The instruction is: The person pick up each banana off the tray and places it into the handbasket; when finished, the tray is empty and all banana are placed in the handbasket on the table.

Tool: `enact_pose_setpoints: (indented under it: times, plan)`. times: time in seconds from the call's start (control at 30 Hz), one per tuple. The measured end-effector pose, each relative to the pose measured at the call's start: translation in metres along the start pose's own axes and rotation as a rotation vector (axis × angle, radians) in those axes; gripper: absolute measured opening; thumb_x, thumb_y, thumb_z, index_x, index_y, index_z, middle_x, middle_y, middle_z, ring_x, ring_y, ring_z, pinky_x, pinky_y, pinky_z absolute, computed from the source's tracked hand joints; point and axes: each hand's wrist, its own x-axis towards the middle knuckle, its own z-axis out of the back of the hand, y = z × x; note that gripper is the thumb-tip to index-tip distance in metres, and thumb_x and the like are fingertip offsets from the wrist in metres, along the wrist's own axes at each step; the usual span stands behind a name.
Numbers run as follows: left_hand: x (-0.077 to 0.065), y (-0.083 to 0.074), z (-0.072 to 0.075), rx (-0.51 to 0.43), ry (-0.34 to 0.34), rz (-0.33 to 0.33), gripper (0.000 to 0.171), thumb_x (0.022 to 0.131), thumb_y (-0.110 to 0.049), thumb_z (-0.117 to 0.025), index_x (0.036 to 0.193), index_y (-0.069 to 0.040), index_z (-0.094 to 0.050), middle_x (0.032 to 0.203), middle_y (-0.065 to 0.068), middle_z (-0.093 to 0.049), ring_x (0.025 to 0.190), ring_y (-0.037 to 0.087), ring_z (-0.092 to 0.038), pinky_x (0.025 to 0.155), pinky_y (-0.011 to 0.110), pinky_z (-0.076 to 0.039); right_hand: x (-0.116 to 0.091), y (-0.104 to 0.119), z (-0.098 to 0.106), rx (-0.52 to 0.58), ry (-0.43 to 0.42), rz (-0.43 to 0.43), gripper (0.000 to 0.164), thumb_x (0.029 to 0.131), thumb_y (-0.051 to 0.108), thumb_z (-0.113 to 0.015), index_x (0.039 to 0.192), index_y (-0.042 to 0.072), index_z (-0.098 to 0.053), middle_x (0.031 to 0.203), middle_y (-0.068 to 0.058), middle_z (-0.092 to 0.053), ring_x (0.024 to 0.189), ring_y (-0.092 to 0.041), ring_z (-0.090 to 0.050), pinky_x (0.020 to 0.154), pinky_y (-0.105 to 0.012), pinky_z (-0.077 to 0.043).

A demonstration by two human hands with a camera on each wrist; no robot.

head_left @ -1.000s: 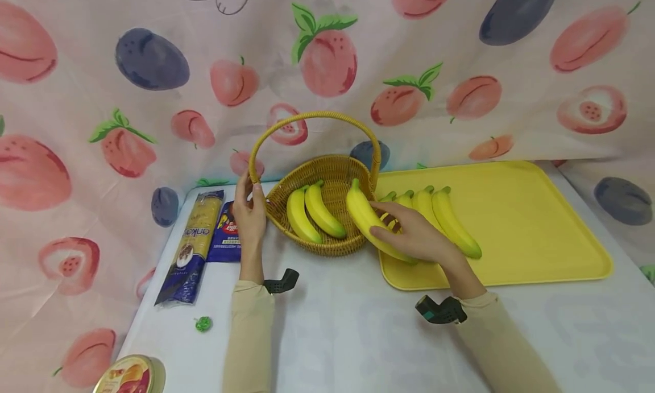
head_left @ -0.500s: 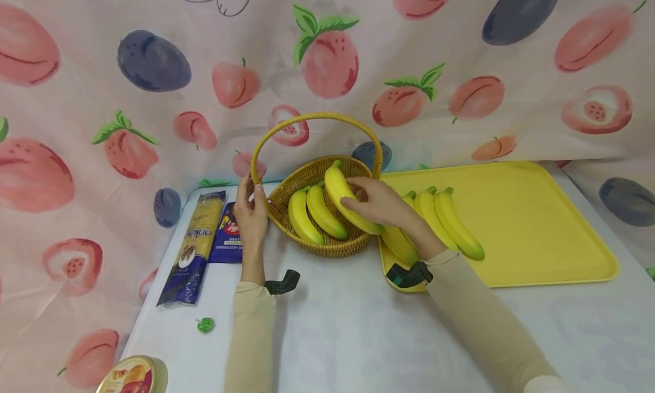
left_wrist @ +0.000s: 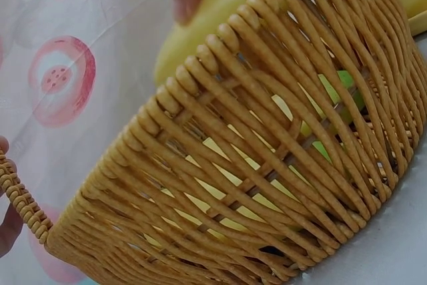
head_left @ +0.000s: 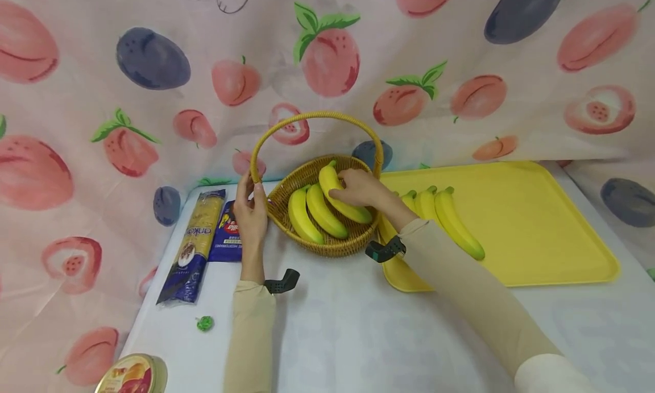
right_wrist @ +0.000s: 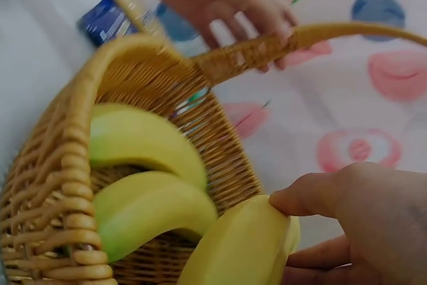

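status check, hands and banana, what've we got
Right hand grips banana inside basket, beside two others. Left hand holds basket handle. Nothing in the way.

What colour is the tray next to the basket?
The tray is plain yellow, close to the colour of the bananas lying on it. The head view shows it best.

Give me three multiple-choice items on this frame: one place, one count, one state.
1. Where is the tray?
A. left of the basket
B. right of the basket
C. inside it

2. How many bananas are in the basket?
A. one
B. three
C. five

3. What does the left hand do?
A. grips the basket handle
B. lies flat on the table
C. holds a banana

B: the head view shows it.
B: two lie there; the right hand holds the third.
A: fingers wrap the handle.
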Motion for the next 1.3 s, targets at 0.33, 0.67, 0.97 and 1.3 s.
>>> enact_pose_setpoints:
  times: [0.33,0.67,0.97,1.3]
  plan:
    - [0.000,-0.002,0.001,0.029,0.014,0.033,0.040,0.099,-0.011,-0.044,0.138,-0.009,-0.047,0.129,0.015,-0.058,0.122,0.023,-0.054,0.095,0.037,-0.047,0.028,-0.006,-0.015,-0.072,0.151,-0.093,0.052,0.093,0.039,-0.050,0.127,-0.001,-0.051,0.123,-0.016,-0.059,0.105,-0.026,-0.056,0.087,-0.037,-0.045]
    - [-0.001,-0.001,0.000,0.021,0.012,0.022,0.040,0.099,-0.010,-0.045,0.139,-0.010,-0.047,0.129,0.014,-0.058,0.122,0.022,-0.053,0.094,0.032,-0.047,0.031,-0.012,-0.027,-0.081,0.192,-0.118,0.052,0.092,0.040,-0.051,0.126,0.001,-0.051,0.122,-0.015,-0.057,0.103,-0.025,-0.053,0.081,-0.035,-0.043]
    - [0.000,-0.002,0.000,0.017,0.008,0.024,0.040,0.099,-0.010,-0.045,0.139,-0.007,-0.046,0.129,0.017,-0.058,0.123,0.024,-0.053,0.097,0.041,-0.046,0.005,-0.016,-0.024,0.046,0.078,-0.040,0.060,0.095,0.038,-0.050,0.142,0.003,-0.039,0.117,-0.012,-0.061,0.097,-0.023,-0.059,0.083,-0.035,-0.047]
    - [0.000,-0.004,0.001,0.012,0.011,0.016,0.040,0.099,-0.010,-0.044,0.139,-0.007,-0.046,0.130,0.018,-0.057,0.123,0.025,-0.053,0.097,0.041,-0.046,-0.044,-0.032,-0.030,0.172,-0.162,0.212,0.037,0.095,0.025,-0.054,0.125,0.002,-0.058,0.110,-0.010,-0.064,0.098,-0.021,-0.059,0.085,-0.037,-0.049]
